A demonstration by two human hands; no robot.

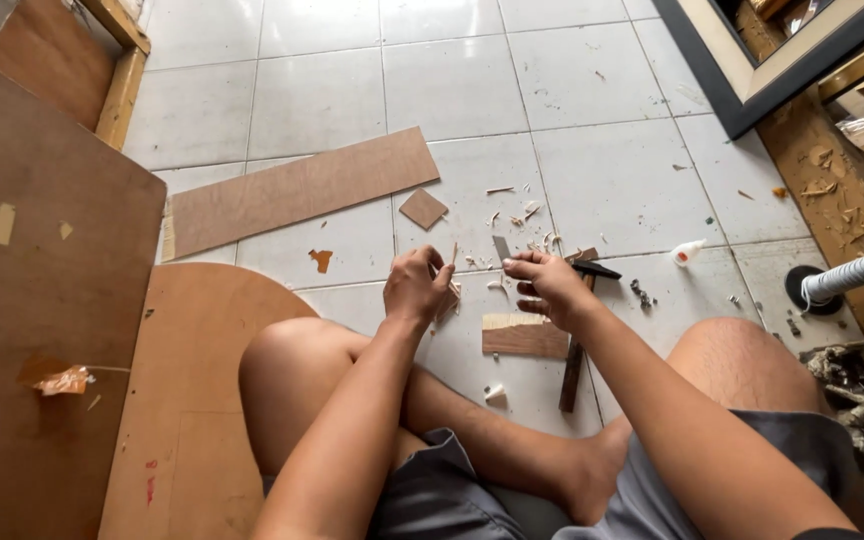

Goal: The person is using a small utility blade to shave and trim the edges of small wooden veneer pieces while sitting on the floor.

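Item: thin pale wood sliver (455, 255), upright, pinched in your left hand (415, 287); your right hand (549, 284), just beside, grips a small grey blade (501, 247).

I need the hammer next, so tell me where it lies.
The hammer lies on the white tiled floor under the right hand, handle pointing toward the person, just right of a small wooden block.

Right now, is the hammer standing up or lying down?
Lying down: the hammer rests flat on the tiled floor, its handle beside the small wood block, below the right hand.
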